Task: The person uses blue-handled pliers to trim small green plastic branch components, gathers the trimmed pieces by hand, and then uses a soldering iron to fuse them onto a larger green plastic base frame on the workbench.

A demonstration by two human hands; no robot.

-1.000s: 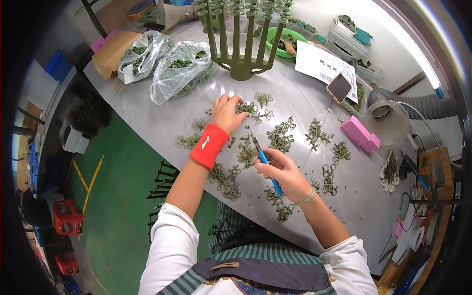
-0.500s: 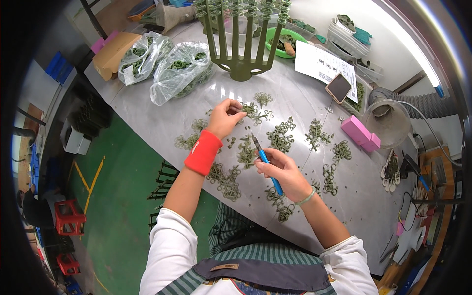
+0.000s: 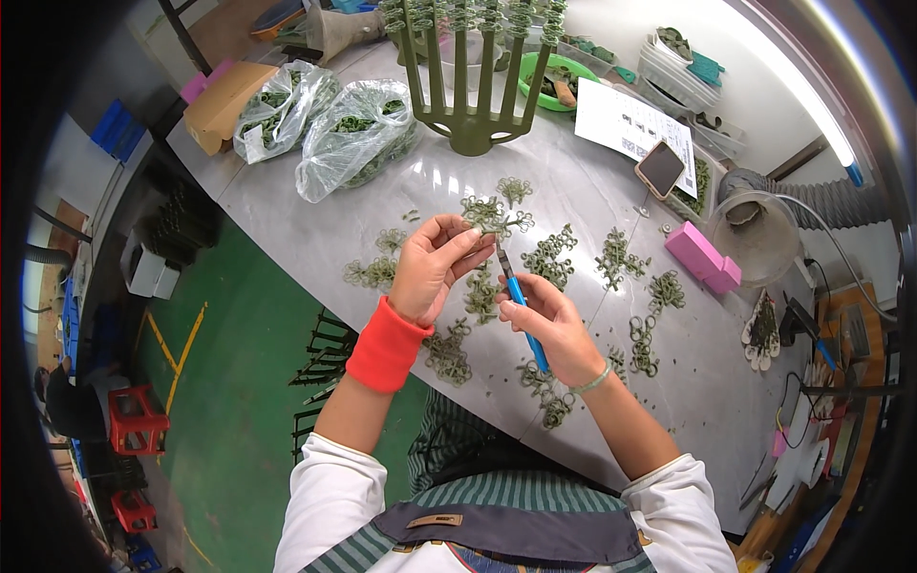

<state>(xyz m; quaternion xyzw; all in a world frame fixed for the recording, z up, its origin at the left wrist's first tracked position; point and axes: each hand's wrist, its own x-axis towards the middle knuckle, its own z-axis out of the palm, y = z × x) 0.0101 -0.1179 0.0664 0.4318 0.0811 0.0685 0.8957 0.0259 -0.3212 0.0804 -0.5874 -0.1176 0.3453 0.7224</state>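
Head view looks down on a grey worktable (image 3: 287, 220) strewn with small olive-green plastic sprigs, each a cluster of curled loops on thin stems. One such sprig (image 3: 492, 218) is lifted just above the table, near its middle, with more loose clusters (image 3: 549, 256) lying around it. Half a second ago the left hand was only closing on this piece low over the scattered pile; now it has raised it and drawn it closer to the other hand. The left hand (image 3: 430, 267), wearing a red wristband (image 3: 386, 346), has its thumb and fingertips pinched together on the sprig's stem, the remaining fingers curled loosely. The right hand (image 3: 554, 327) is closed around a blue-handled cutter (image 3: 521, 307), held like a pen, its dark tip pointing up at the base of the held sprig; whether the tip touches the plastic I cannot tell. Beyond them stand a tall green forked rack (image 3: 473, 86) and two clear bags (image 3: 358, 143) of green parts.
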